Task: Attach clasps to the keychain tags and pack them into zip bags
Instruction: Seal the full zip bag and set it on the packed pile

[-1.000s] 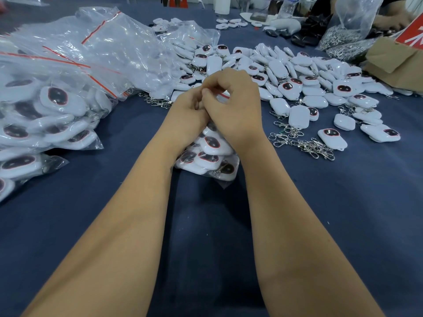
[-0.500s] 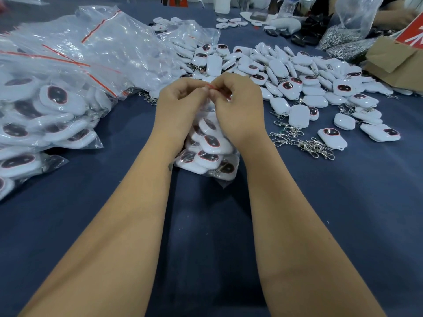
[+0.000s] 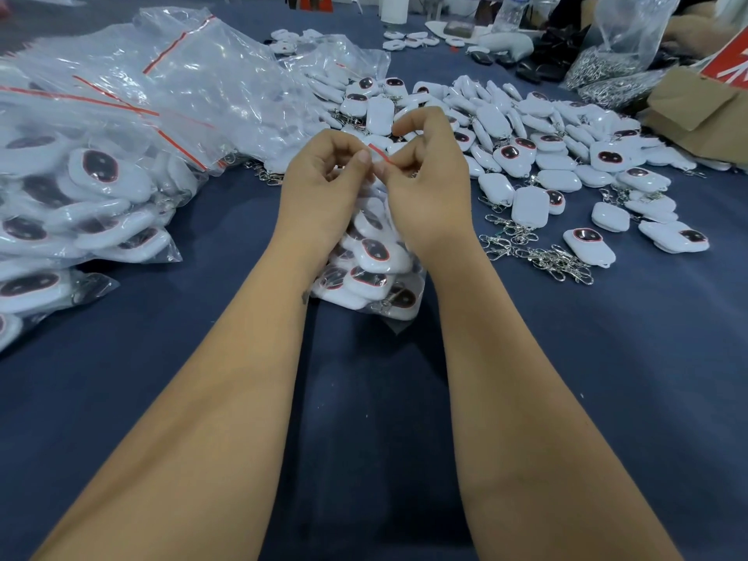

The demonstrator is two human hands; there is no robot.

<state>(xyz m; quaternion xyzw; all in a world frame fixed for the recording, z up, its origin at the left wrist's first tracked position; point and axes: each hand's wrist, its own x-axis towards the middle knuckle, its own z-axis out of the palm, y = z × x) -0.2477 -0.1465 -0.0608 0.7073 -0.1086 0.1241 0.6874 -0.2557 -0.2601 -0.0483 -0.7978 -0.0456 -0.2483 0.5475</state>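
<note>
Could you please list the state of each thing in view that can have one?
Left hand: pinching the bag's red zip strip.
Right hand: pinching the same strip.
Zip bag: filled with tags, resting on the table.
Loose keychain tags: unbagged, piled.
Loose clasps: unattached, heaped.

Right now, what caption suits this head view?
Both hands, left hand and right hand, pinch a filled zip bag at its red seal.

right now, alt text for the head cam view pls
Both hands, left hand and right hand, pinch the red zip strip of a filled zip bag on a blue table. Packed bags lie left, loose tags right.
</note>
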